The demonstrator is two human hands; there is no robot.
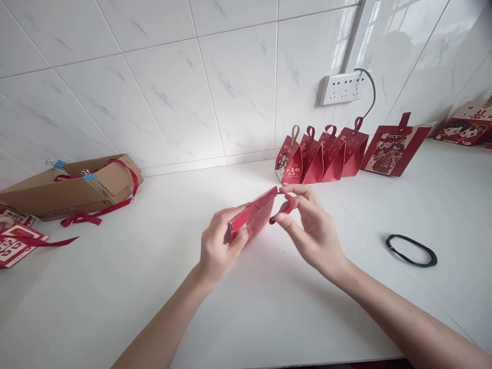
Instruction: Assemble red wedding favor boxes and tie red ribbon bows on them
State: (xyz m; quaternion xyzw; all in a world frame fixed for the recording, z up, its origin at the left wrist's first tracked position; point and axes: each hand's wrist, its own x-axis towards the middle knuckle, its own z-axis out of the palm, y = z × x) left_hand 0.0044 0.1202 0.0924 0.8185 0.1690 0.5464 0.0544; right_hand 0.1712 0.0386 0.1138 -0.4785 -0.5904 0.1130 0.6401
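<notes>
Above the middle of the white counter (269, 307), my left hand (218, 245) grips a flat red paper gift box (255, 215) by its lower end, fingers wrapped round it. At the box's upper right corner, my right hand (311, 225) pinches a short red ribbon loop (286, 205) between thumb and fingers. The ribbon touches the box's top edge. Both hands hover a little above the counter.
A row of several folded red gift boxes (319, 154) stands against the tiled wall, with larger red boxes (394, 146) to the right. A black elastic band (411, 250) lies at right. A cardboard box (73, 187) with red ribbons and flat red sheets (15, 246) sit at left. A wall socket (342, 88) hangs above.
</notes>
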